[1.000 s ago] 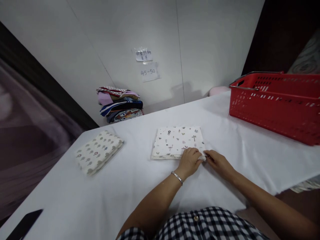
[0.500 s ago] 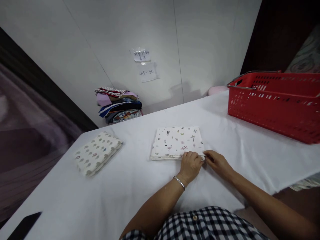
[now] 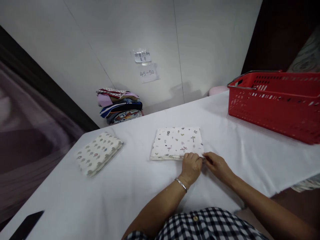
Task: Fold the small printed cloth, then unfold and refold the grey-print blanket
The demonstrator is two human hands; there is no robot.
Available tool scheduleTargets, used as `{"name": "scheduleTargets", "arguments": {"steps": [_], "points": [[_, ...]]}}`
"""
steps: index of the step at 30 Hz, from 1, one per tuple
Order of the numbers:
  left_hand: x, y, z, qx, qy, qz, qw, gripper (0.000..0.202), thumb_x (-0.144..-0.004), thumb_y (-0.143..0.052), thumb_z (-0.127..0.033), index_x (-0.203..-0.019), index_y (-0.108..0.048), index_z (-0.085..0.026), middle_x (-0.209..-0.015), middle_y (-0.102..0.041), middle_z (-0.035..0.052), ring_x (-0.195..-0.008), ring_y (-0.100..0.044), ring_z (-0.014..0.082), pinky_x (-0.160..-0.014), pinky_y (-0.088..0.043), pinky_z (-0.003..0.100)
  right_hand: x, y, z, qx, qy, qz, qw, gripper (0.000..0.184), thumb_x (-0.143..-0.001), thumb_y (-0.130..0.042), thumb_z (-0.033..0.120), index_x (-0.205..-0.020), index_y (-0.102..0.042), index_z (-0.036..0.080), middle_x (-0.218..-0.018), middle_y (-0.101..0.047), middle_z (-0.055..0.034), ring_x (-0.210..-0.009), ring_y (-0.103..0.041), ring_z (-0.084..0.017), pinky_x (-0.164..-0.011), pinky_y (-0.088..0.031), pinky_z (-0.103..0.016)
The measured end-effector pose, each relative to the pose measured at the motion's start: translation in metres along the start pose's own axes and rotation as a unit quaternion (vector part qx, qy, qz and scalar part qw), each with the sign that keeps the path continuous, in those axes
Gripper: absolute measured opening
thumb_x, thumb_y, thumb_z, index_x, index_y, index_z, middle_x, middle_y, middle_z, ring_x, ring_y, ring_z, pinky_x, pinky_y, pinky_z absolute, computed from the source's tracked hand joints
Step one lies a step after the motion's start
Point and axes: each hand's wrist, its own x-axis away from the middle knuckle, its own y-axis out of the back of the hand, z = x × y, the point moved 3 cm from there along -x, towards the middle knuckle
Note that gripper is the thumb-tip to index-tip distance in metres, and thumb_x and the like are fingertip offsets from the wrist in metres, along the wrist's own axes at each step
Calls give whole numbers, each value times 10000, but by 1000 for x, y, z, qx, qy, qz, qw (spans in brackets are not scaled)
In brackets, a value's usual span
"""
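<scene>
A folded white cloth (image 3: 177,141) printed with small palm trees and animals lies flat in front of me. My left hand (image 3: 192,166), with a silver bracelet at the wrist, is closed on its near edge close to the right corner. Right beside it, my right hand (image 3: 217,166) pinches the near right corner between thumb and fingers. The fingertips of both hands are partly hidden at the layered edge. Off to the left lies a second folded cloth (image 3: 98,153), white with grey tree shapes, touched by neither hand.
A red plastic basket (image 3: 270,113) with a metal handle stands at the right on the white-covered table (image 3: 130,193). Beyond the far edge is a stack of folded fabrics (image 3: 121,106) against the wall. A dark flat object (image 3: 26,226) lies at the lower left.
Both hands stay at the near right corner of the cloth with only slight finger movement. My left hand has shifted a touch to the right.
</scene>
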Motion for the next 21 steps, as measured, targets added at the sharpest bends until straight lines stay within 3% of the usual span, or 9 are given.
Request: {"name": "scheduleTargets", "arguments": {"steps": [7, 12, 17, 21], "points": [[4, 2, 1, 14, 54, 41, 998, 172, -890, -442, -256, -775, -558, -202, -768, -555, 20, -749, -467, 168, -664, -295, 334, 1, -1, -6, -16, 0, -2, 1000, 202, -831, -416, 250, -975, -552, 207, -882, -634, -43, -772, -592, -173, -717, -478, -329], [8, 2, -5, 50, 87, 79, 992, 152, -877, -420, -181, -811, -555, -202, -793, -592, 16, -764, -506, 167, -683, -337, 328, 0, -2, -1, -18, -9, 45, 999, 226, -834, -431, 266, -1022, -538, 203, -848, -615, -35, -722, -572, -157, -680, -469, -310], [13, 4, -13, 120, 133, 115, 977, 147, -809, -474, -152, -920, -552, -210, -816, -630, 1, -760, -552, 168, -670, -389, 308, 2, -6, -3, 28, -15, 70, 997, 263, -826, -465, 308, -1064, -510, 206, -932, -590, -46, -811, -568, -174, -709, -458, -313], [17, 11, -7, 153, 122, 97, 976, 246, -807, -477, -150, -1032, -538, -229, -880, -638, 1, -797, -561, 167, -688, -414, 297, 1, -8, -7, 52, -9, 67, 996, 242, -851, -419, 299, -1063, -504, 221, -953, -581, -46, -830, -562, -178, -699, -453, -313]]}}
